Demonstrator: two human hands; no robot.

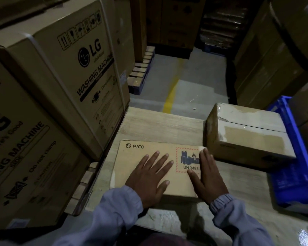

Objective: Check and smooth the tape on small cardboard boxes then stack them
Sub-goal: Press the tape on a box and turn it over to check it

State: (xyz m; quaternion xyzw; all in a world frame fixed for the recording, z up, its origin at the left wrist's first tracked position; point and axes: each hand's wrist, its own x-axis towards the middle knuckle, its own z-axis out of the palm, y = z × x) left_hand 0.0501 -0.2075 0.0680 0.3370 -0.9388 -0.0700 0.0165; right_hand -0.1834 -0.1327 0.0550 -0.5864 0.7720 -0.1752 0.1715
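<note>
From my remote seat I saw the flat box (132,162), printed PICO, lying on a pale wooden board (158,125) right in front of the person. Both hands lay palm-down on its top. The left hand (149,174) sat near the middle of the lid with its fingers straight and spread apart, gripping nothing. The right hand (208,176) lay along the lid's right edge, fingers straight and close together and the thumb stuck out to the side, partly covering a red-bordered battery warning label (187,157) marked UN 3481. It too pinched nothing.

A second, taller box (245,132), with glossy tape across its top, stood on the same board just beyond and to the right of the flat one; I could not tell whether the two touched. A blue crate (292,166) sat to its right. Large washing machine cartons (69,77) were stacked along the left, and a yellow line (171,93) ran down the grey floor ahead.
</note>
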